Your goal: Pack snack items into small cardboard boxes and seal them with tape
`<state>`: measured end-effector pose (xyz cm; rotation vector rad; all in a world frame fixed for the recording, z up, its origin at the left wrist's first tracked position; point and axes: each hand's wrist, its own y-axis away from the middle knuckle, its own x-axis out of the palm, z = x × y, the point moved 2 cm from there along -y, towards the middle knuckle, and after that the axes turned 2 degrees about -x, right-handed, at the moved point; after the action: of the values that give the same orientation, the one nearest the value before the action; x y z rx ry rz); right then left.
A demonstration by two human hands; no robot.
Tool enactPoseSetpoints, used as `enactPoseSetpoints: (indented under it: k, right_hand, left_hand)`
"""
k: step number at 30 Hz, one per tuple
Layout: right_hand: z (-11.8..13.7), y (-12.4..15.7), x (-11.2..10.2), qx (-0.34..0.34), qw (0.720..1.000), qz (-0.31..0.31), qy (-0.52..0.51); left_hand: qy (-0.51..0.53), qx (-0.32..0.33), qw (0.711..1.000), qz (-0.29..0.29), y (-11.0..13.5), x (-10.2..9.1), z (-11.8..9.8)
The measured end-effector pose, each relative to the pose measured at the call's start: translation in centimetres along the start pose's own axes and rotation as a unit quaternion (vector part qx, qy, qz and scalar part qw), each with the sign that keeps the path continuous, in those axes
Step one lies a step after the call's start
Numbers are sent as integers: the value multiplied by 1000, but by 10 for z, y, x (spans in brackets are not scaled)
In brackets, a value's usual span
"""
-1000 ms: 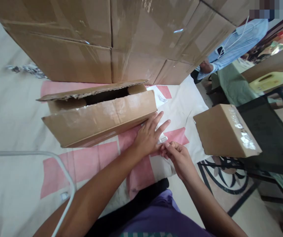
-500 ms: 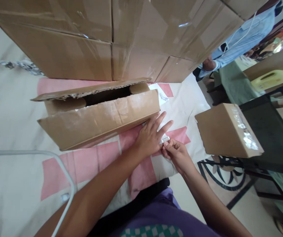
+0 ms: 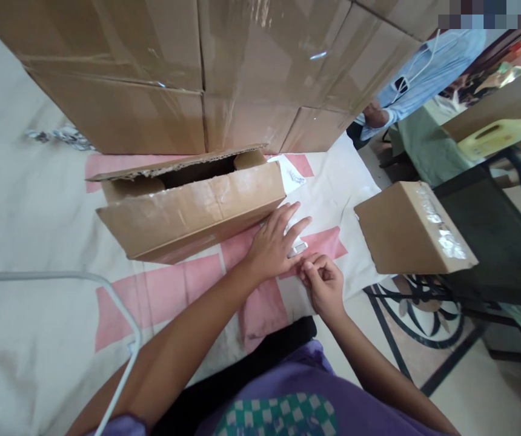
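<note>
My left hand (image 3: 274, 242) lies with its fingers spread over the pink and white cloth, just off the near right corner of an open cardboard box (image 3: 206, 203). Beside its thumb, partly covered by it, is a small white piece with a greyish rectangular end (image 3: 298, 249); its kind is unclear. Close by on the right, my right hand (image 3: 324, 280) is closed in a pinch, thumb against the fingers. Whatever is between those fingertips, if anything, is hidden. The box lies with its torn-edged flap raised and a dark inside showing.
A wall of taped cartons (image 3: 151, 115) stands behind. At the right, a smaller carton (image 3: 410, 230) rests by a dark chair (image 3: 483, 242). A grey bent tube (image 3: 117, 303) crosses the lower left. A person in a blue sleeve (image 3: 437, 72) is beyond, near a yellow jug (image 3: 497, 136).
My right thumb and fingers have come away from the small white piece and curled more, slightly lower. My left hand stays spread in nearly the same place. The whole view has shifted a little.
</note>
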<state>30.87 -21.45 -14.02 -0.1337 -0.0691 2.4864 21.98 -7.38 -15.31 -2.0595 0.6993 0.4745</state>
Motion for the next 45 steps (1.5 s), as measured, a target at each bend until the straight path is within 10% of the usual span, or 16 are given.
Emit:
enactPoseSetpoints:
  k: [14, 20, 24, 29, 35, 45]
  right_hand:
    - [-4, 1, -5, -123, 991, -5, 52]
    - [12, 7, 0, -86, 992, -54, 76]
    - [40, -26, 9, -80, 996, -33, 28]
    - [80, -111, 51, -267, 943, 157, 125]
    - [89, -151, 99, -338, 859, 311, 225]
    - [84, -127, 108, -340, 858, 302, 238]
  left_hand:
    - [52, 39, 998, 22, 2, -22, -17]
    - [-32, 214, 974, -68, 2, -29, -32]
    - [-40, 250, 965, -67, -15, -66, -53]
    - [-64, 75, 995, -28, -50, -162, -67]
    - [-74, -207, 975, 25, -46, -257, -28]
    - [-3, -321, 933, 162, -32, -269, 18]
